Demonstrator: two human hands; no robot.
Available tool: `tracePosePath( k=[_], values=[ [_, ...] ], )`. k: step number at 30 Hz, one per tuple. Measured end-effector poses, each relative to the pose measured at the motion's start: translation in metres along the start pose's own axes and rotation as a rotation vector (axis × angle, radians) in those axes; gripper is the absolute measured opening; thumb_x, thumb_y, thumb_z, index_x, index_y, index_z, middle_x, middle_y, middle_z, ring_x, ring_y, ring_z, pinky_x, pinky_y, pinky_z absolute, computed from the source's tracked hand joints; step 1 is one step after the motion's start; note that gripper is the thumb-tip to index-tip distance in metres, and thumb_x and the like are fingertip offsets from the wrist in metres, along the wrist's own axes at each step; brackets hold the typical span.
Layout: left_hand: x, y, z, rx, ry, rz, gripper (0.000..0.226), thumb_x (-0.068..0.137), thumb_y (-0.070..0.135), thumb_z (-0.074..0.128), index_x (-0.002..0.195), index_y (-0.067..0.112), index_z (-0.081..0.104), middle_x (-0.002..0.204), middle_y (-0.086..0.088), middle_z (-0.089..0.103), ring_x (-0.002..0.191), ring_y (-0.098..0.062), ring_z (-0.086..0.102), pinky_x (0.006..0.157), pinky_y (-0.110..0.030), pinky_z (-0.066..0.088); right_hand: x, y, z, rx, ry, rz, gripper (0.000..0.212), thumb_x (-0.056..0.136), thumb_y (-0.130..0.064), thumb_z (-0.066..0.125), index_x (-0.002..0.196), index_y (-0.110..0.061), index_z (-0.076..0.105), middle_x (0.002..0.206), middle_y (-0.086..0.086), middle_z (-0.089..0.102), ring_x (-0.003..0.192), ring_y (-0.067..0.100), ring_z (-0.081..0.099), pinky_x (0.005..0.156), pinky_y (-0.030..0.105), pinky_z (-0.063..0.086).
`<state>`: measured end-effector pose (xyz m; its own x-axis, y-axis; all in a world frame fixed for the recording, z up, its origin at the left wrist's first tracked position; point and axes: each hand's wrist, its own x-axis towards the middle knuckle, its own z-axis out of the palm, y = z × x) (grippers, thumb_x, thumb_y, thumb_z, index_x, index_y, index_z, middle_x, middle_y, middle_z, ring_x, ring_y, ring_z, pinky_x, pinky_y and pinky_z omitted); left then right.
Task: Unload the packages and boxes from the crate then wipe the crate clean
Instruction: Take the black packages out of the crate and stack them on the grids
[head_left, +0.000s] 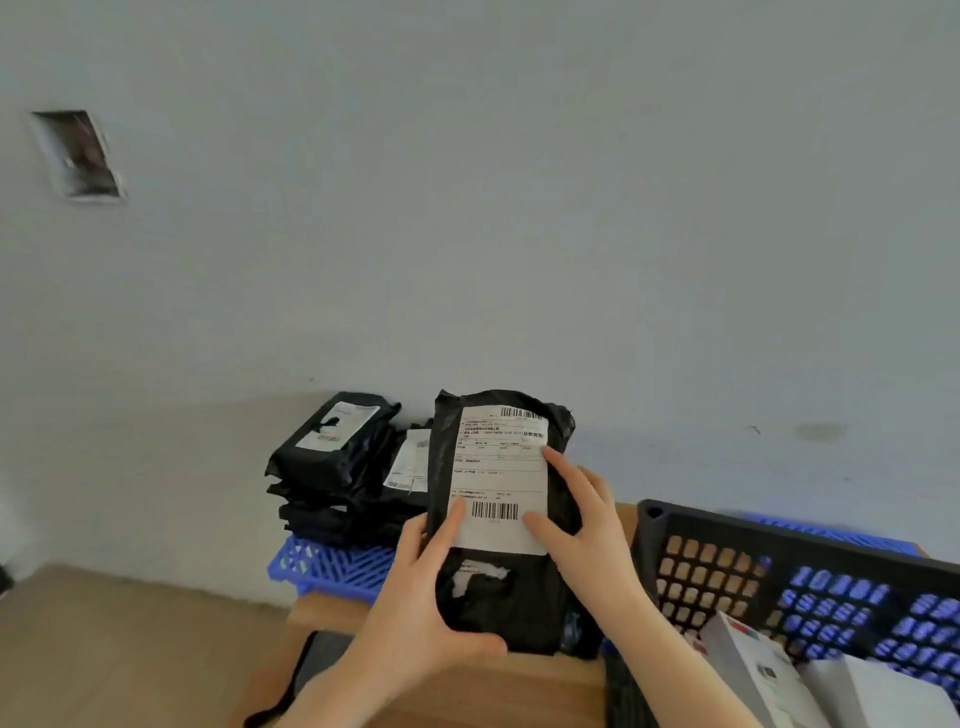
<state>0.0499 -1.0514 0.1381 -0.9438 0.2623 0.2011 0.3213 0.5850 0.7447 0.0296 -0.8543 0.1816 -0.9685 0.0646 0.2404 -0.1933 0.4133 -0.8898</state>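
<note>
glossy black plastic package (498, 592) with a matt white paper label (498, 478); perforated dark plastic crate (779, 561); smooth wooden table (467, 691).

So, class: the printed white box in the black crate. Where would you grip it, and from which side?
Set your grip on the raised upper end of the white box, across its long edges, coming from above: the crate walls likely block side approaches, and the tilt lifts that end clear. The left hand and right hand hold the black package.

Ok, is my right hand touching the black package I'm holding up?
Touching. Head view: thumb and forefinger of the right hand lie on the white label of the black package.
</note>
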Motion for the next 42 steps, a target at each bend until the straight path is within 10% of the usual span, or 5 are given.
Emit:
tracePosePath(
  k=[7,11,19,30,42],
  values=[
    [0.0,-0.059,-0.044,0.062,-0.084,-0.039,0.124,0.058,0.051,0.085,0.138,0.061,-0.009,0.134,0.039,-0.003,0.117,0.028,0.013,0.105,-0.007,0.022,0.017,-0.008,0.072,-0.04,-0.067,-0.002,0.076,0.084,-0.015,0.072,0.142,-0.045,0.033,0.144,-0.015,0.036,0.127,-0.003,0.035,0.092,0.007,0.037],
    [0.013,-0.082,-0.055,0.031,0.022,-0.029,0.099,0.07,0.041,0.081,0.134,0.061,0.007,0.129,0.048,0.003,0.114,0.038,0.01,0.087,0.012,0.022,0.031,-0.004,0.098,-0.011,-0.031,0.076,0.077,0.082,-0.013,0.076,0.135,-0.051,0.035,0.154,-0.011,0.018,0.136,0.014,0.036,0.107,0.037,0.044],
    [0.055,-0.129,-0.072,0.027,0.099,-0.1,0.084,0.073,0.019,0.077,0.135,0.051,0.029,0.129,0.042,0.016,0.116,0.027,0.028,0.088,0.008,0.025,0.079,0.026,0.145,-0.004,-0.039,0.204,0.045,0.084,-0.017,0.074,0.116,-0.041,0.053,0.122,-0.01,0.057,0.116,0.01,0.052,0.093,0.025,0.045],
    [0.134,-0.182,-0.069,0.12,0.072,-0.146,0.075,0.078,0.024,0.078,0.143,0.033,0.042,0.144,0.014,0.033,0.13,-0.003,0.04,0.104,-0.01,0.033,0.131,0.059,0.179,0.154,-0.146,0.277,0.071,0.082,0.0,0.07,0.123,-0.051,0.043,0.129,-0.016,0.054,0.118,-0.002,0.051,0.09,0.02,0.053],
    [0.212,-0.248,-0.05,0.376,-0.109,-0.159,0.075,0.087,0.027,0.069,0.15,0.031,0.029,0.159,0.0,-0.027,0.15,-0.02,-0.009,0.115,-0.026,0.028,0.196,0.104,0.231,-0.162,-0.167,0.357,0.058,0.09,-0.017,0.066,0.141,-0.033,0.043,0.155,-0.01,0.025,0.14,0.009,0.031,0.113,0.029,0.034]
  ],
)
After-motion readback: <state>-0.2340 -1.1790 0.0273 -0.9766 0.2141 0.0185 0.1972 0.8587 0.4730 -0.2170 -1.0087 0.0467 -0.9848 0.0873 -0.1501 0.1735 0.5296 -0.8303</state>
